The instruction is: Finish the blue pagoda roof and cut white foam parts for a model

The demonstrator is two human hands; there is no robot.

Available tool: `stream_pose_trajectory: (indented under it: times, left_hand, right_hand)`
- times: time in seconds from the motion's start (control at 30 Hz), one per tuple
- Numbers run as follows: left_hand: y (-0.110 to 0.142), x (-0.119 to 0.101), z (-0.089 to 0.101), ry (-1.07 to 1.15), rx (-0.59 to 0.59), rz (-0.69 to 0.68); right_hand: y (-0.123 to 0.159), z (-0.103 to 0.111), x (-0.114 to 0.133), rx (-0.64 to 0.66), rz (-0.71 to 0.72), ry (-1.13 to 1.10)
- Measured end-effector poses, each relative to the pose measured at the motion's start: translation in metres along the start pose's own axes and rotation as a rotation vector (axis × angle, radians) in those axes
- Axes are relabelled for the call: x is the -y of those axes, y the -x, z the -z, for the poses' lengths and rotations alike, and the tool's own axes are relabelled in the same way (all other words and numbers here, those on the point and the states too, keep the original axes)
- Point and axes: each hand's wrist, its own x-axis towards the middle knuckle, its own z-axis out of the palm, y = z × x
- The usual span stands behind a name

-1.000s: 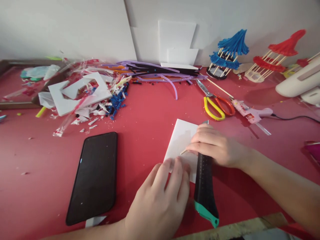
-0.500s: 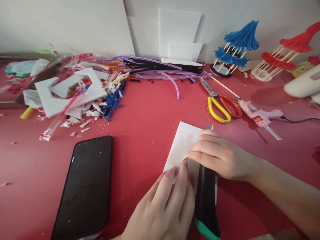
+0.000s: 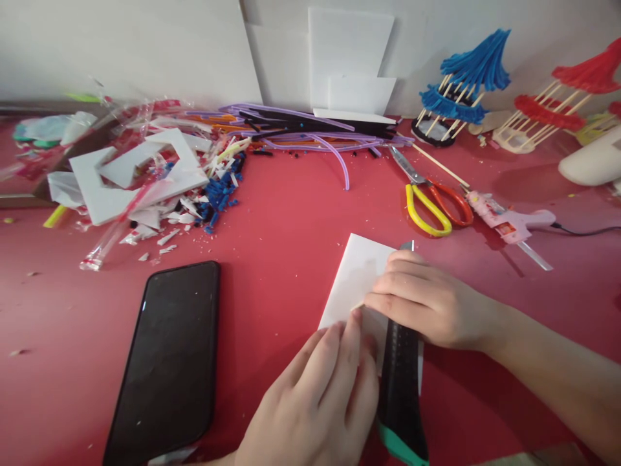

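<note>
A white foam board piece (image 3: 347,275) lies on the red table under both hands. Between my fingertips a short end of a pale wooden stick (image 3: 358,306) shows; the rest of it is hidden. My left hand (image 3: 315,395) is closed, its fingers bent over the board's lower part and one fingertip at the stick. From the other side my right hand (image 3: 427,298) closes on the stick, fingers pressed together. A black and green utility knife (image 3: 402,388) lies across the board's right side, partly beneath my right hand, with its blade tip beyond the fingers.
At left lies a black phone (image 3: 167,356). Scissors (image 3: 427,207) and a pink glue gun (image 3: 509,220) lie at upper right, below blue (image 3: 451,97) and red (image 3: 553,110) stick models. Pipe cleaners (image 3: 310,133) and a scrap heap (image 3: 160,188) line the back.
Both hands keep almost the same position on the board and stick. The view has shifted slightly; nothing has been let go.
</note>
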Motion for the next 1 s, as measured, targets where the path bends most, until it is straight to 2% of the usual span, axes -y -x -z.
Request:
stream_pose_trajectory:
  times: [0.43,0.57,0.83,0.93,1.0]
  left_hand:
    - [0.0,0.001,-0.001,0.005,-0.019,-0.003]
    - [-0.001,0.001,0.001,0.012,0.029,-0.008]
    - [0.001,0.001,0.0,0.012,-0.023,0.019]
    - [0.001,0.001,0.0,0.01,-0.015,0.013]
    - [-0.001,0.001,0.001,0.011,-0.001,0.012]
  right_hand:
    - [0.001,0.001,0.0,0.011,0.001,0.007]
    - [0.001,0.002,0.0,0.013,0.004,0.013]
    - [0.004,0.0,-0.002,0.002,-0.005,-0.019]
    - [0.008,0.004,-0.006,-0.081,-0.04,-0.091]
    - [0.012,0.008,-0.01,-0.215,-0.118,-0.136]
